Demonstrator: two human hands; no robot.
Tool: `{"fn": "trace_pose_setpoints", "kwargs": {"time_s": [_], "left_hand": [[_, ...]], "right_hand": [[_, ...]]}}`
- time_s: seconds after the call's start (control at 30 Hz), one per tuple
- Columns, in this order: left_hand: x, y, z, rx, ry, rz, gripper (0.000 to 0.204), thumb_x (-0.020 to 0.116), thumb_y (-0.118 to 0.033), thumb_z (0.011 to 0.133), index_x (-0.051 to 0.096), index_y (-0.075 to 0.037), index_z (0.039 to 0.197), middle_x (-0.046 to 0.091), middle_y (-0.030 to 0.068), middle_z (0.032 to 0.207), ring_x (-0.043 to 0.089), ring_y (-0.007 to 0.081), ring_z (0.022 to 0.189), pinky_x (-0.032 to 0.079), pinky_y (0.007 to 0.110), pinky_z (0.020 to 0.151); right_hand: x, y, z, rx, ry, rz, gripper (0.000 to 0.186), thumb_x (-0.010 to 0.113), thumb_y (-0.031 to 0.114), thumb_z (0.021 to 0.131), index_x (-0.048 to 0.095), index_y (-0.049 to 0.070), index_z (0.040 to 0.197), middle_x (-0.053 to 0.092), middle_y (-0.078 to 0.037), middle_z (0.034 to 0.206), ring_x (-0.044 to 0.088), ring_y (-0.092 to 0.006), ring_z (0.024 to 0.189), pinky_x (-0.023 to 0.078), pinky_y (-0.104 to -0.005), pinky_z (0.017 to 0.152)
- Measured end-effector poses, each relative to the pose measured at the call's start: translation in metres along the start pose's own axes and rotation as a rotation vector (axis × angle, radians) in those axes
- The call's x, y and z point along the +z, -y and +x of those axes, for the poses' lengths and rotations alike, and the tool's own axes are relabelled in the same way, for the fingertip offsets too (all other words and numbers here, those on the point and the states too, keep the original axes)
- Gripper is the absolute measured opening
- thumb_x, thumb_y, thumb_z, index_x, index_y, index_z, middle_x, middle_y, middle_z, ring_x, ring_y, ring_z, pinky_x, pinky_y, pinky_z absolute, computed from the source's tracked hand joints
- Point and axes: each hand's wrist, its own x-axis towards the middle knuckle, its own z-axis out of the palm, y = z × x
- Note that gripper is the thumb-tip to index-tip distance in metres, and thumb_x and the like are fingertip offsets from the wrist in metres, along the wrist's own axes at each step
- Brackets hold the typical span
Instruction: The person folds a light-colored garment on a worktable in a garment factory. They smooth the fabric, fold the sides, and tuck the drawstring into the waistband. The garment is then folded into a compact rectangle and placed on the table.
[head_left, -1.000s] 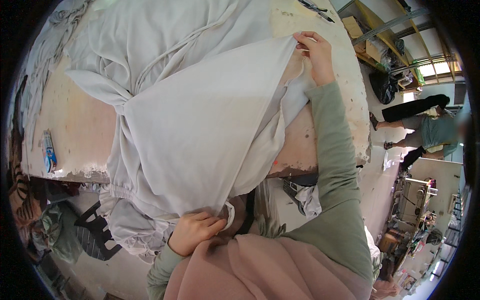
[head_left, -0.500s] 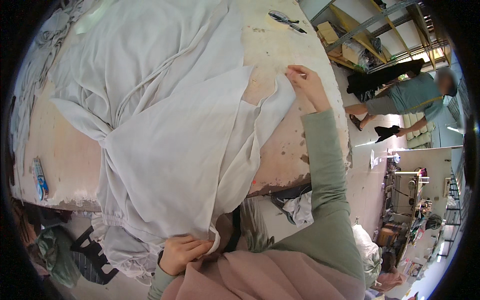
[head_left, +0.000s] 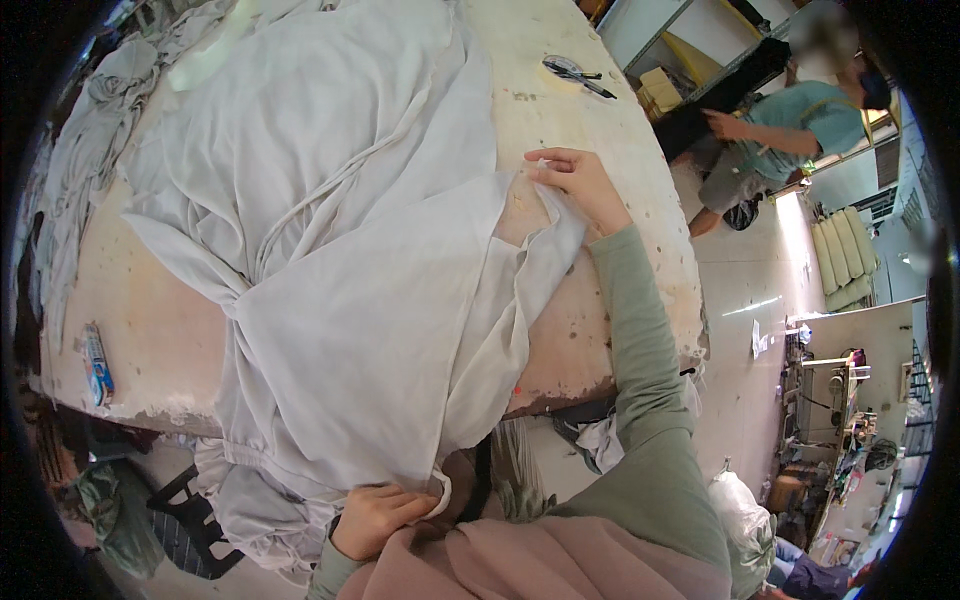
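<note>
A pale grey draped garment [head_left: 340,380] spreads over the worn pale worktable [head_left: 120,360], with a knotted gathering at its left and long folds running down over the near edge. My right hand [head_left: 575,185] is raised at the garment's upper right corner, thumb and fingertips closed on the fabric's edge. My left hand [head_left: 385,515] is closed on the fabric at the near edge, beside a white looped band [head_left: 441,490]; its fingertips are partly hidden.
A tape roll with dark pens [head_left: 565,75], a blue package [head_left: 98,365] and more grey fabric [head_left: 95,140] lie on the table. A co-worker [head_left: 800,130] holding dark cloth stands right. A black chair [head_left: 190,520], fabric bundles and cluttered shelving [head_left: 840,400] surround the table.
My right hand has moved down and leftward from the higher spot, the fabric's corner dropping with it. The co-worker has moved toward the table. The whole view has also shifted.
</note>
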Motion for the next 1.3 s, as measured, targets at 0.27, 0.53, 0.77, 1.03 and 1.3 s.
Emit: {"fn": "trace_pose_setpoints", "kwargs": {"time_s": [0.27,0.53,0.77,1.03,1.3], "left_hand": [[0.0,0.001,-0.001,-0.003,0.011,-0.027,0.029,0.064,-0.02,0.073,0.065,-0.013,0.101,0.065,-0.0012,0.082,0.061,0.0179,0.065,0.049,0.031,0.056],[-0.027,-0.005,-0.03,-0.059,-0.473,-0.214,0.017,0.066,-0.017,0.073,0.072,-0.009,0.086,0.071,0.0051,0.084,0.065,0.0185,0.062,0.049,0.031,0.053],[-0.041,-0.016,-0.036,-0.333,-0.687,-0.095,0.019,0.063,-0.006,0.073,0.073,-0.002,0.089,0.072,0.0109,0.089,0.07,0.0197,0.073,0.054,0.024,0.068],[-0.079,-0.018,-0.039,0.192,-0.172,-0.656,0.021,0.054,-0.006,0.087,0.068,0.005,0.097,0.068,0.0186,0.092,0.069,0.0285,0.081,0.054,0.03,0.07],[-0.106,0.013,-0.027,-0.252,-1.357,-1.477,0.046,0.042,-0.038,0.098,0.048,-0.004,0.128,0.056,0.0085,0.124,0.053,0.0225,0.115,0.042,0.037,0.097]], "right_hand": [[0.023,-0.009,0.008,-0.08,-0.069,-0.407,0.028,0.076,0.014,0.071,0.071,0.001,0.094,0.066,-0.005,0.071,0.057,-0.0091,0.068,0.045,-0.0225,0.064],[-0.025,0.009,0.012,-0.118,-0.29,-0.297,0.015,0.07,0.016,0.08,0.071,0.004,0.088,0.066,-0.001,0.073,0.053,-0.0056,0.062,0.042,-0.0211,0.057],[-0.052,0.037,-0.007,-0.064,-0.31,-0.066,0.018,0.07,0.016,0.082,0.065,0.002,0.093,0.063,-0.002,0.075,0.054,-0.007,0.06,0.041,-0.0192,0.053],[-0.054,0.109,-0.032,-0.682,-0.761,0.253,0.012,0.062,0.006,0.089,0.063,-0.001,0.099,0.065,-0.006,0.094,0.061,-0.0117,0.081,0.051,-0.0232,0.073],[0.079,0.182,0.065,-0.713,-0.164,-0.176,0.043,0.063,0.021,0.089,0.05,0.009,0.128,0.063,-0.006,0.113,0.06,-0.0143,0.098,0.046,-0.0265,0.083]]}}
